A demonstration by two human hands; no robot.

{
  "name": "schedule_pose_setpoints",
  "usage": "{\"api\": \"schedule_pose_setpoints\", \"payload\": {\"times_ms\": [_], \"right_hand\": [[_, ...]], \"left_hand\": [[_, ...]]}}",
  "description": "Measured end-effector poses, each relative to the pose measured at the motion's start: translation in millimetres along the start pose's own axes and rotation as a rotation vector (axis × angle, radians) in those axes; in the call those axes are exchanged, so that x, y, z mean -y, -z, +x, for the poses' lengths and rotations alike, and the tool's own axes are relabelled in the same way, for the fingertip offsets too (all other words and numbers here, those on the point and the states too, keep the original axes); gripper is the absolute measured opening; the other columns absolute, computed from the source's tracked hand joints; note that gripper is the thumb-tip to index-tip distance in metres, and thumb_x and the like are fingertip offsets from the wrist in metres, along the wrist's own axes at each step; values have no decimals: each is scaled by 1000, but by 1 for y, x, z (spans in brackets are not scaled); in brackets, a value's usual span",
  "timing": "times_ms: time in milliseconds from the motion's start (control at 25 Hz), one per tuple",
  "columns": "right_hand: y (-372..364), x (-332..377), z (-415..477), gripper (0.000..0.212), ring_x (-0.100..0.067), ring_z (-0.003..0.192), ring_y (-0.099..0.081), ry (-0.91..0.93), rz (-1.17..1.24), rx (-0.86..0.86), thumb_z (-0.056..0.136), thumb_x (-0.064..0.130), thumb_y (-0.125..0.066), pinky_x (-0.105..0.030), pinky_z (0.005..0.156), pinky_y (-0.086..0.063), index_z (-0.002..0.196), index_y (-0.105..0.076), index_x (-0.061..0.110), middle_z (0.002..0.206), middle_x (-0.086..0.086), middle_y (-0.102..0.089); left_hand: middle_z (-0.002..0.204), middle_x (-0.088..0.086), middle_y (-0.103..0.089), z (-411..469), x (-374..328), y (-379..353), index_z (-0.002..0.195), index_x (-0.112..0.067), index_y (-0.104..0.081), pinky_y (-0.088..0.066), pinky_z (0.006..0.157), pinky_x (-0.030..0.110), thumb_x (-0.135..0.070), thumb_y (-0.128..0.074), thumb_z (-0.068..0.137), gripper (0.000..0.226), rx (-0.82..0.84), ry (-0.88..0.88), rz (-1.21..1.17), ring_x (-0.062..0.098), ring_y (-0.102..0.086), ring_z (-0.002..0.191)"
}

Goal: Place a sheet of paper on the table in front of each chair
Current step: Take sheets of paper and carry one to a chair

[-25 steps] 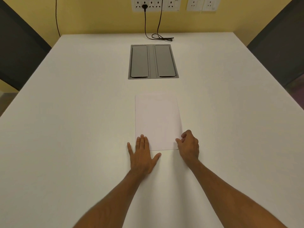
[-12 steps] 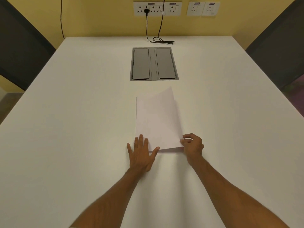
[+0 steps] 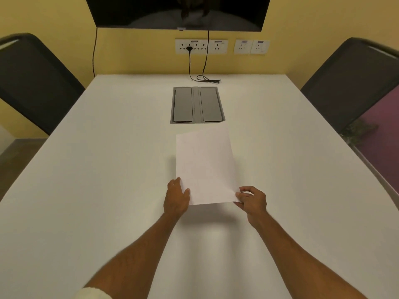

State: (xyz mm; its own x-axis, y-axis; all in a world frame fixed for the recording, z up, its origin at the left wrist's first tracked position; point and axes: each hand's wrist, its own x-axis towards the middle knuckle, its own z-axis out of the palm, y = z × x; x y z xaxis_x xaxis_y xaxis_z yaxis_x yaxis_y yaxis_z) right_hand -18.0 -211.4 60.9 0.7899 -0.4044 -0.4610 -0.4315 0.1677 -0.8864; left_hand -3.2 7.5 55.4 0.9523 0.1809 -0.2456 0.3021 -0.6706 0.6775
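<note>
A white sheet of paper [image 3: 205, 167] is lifted off the white table [image 3: 97, 169], tilted up, with a shadow under its near edge. My right hand [image 3: 251, 201] pinches its near right corner. My left hand [image 3: 177, 198] grips its near left corner, thumb on top. A dark chair [image 3: 32, 83] stands at the table's left side and another dark chair [image 3: 354, 83] at its right side. I cannot tell whether more sheets lie under the lifted one.
A grey two-lid cable box [image 3: 197, 104] is set into the table just beyond the paper. A black cable [image 3: 205, 78] lies at the far edge, plugged into wall sockets [image 3: 200, 46]. A dark screen [image 3: 177, 11] hangs above.
The paper lay flat with my left palm beside it; my right hand pinched and lifted its corner, and now both hands hold the raised sheet. My view has tilted up.
</note>
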Motion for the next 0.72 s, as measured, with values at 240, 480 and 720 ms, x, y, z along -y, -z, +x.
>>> {"api": "schedule_pose_setpoints", "payload": {"times_ms": [240,480,720], "right_hand": [[27,27,-50,16,-29,79,-62,2,57,82,81,-12,-63,-30,62,-55,93,-61,-2,94,-21,-62],[59,44,-108,12,-23,76,-64,26,91,130,84,-11,-61,-34,71,-56,86,-60,1,90,-19,-64],[113,42,-149,22,-25,83,-65,48,104,76,84,8,-69,-33,67,-55,104,-63,3,99,-14,-67]], "left_hand": [[123,15,-62,-30,-24,47,124,-3,-57,-49,82,32,-11,-58,89,36,-125,316,-628,30,-60,101],[92,12,-67,-81,-36,81,106,-5,-62,-48,63,30,6,-53,88,23,54,233,-918,24,-63,74],[90,13,-66,-120,-66,75,101,-6,-63,-51,67,32,7,-55,86,21,153,129,-844,25,-62,73]]}}
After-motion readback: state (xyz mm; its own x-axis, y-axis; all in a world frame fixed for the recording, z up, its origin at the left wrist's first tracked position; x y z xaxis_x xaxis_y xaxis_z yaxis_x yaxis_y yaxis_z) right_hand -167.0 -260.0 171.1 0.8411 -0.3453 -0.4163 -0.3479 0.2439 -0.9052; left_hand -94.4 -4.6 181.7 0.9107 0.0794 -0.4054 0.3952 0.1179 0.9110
